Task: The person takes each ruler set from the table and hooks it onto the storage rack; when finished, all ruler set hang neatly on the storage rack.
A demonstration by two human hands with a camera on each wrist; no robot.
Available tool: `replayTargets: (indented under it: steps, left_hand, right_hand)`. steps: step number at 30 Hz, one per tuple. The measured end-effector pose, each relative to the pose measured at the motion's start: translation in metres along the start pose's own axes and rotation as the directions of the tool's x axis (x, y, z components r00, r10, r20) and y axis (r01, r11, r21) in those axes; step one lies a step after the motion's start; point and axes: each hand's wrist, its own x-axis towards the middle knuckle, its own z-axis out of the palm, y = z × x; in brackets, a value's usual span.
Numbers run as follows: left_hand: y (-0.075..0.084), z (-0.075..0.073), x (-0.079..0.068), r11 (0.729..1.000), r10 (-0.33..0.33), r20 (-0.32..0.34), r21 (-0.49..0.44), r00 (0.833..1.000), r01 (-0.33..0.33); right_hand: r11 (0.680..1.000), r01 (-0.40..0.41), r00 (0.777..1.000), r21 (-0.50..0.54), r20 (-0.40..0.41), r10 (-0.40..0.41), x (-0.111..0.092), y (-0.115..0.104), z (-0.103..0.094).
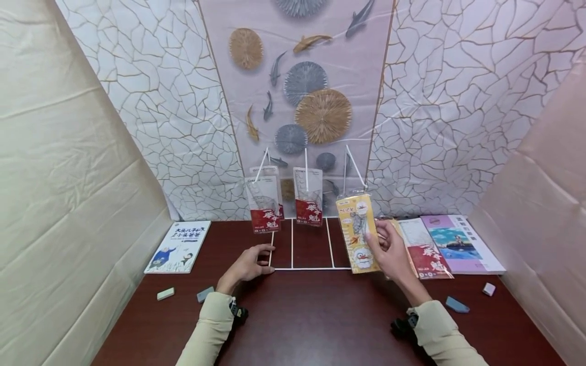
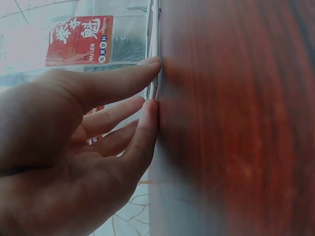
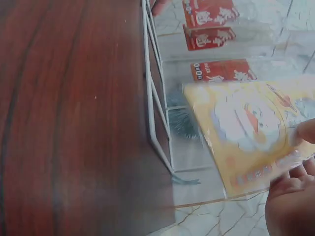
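Note:
A white wire display rack (image 1: 292, 244) stands on the table. My left hand (image 1: 249, 263) grips its front left corner; in the left wrist view the thumb and fingertips (image 2: 150, 109) meet its thin wire. My right hand (image 1: 393, 249) pinches a yellow duck-printed packet (image 1: 357, 234) by its right edge, thumb on its front. The packet's top is at the right hook (image 1: 357, 168); whether it hangs there I cannot tell. Red-and-white ruler packets (image 1: 265, 206) hang on the left hook, and another ruler packet (image 1: 309, 197) hangs on the middle one.
Right of the rack lie another red-and-white packet (image 1: 428, 249) and a purple book (image 1: 462, 244). A white book (image 1: 178, 246) lies at the left. Small erasers (image 1: 166, 293) and blue-grey pieces (image 1: 457, 305) are on both sides. A patterned cloth (image 1: 311, 76) hangs behind.

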Motion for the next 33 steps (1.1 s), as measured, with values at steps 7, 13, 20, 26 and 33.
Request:
replayTargets:
  steps: [7, 13, 20, 26, 33]
  left_hand:
    - [0.000, 0.003, 0.003, 1.000, 0.001, -0.010, 0.028, 1.000, -0.001]
    - [0.001, 0.003, 0.002, 0.999, 0.013, -0.024, 0.045, 1.000, -0.012]
    - [0.002, 0.002, 0.001, 0.999, 0.021, -0.028, 0.038, 0.999, -0.019]
    - [0.002, 0.002, 0.000, 0.999, 0.019, -0.015, 0.034, 1.000, -0.019]
    - [-0.001, 0.002, 0.000, 0.998, 0.030, -0.009, 0.058, 1.000, -0.029]
  right_hand:
    - [0.998, 0.044, 0.999, 0.040, 0.000, -0.044, -0.005, -0.019, -0.002]
    - [0.993, 0.086, 0.996, 0.082, -0.013, -0.086, -0.006, -0.032, -0.003]
    - [0.994, 0.087, 0.996, 0.062, -0.023, -0.086, 0.003, -0.035, -0.001]
    - [0.999, 0.026, 1.000, 0.032, 0.007, -0.026, 0.020, -0.027, 0.003]
    - [1.000, 0.007, 1.000, -0.018, 0.003, -0.007, 0.046, -0.028, 0.011]
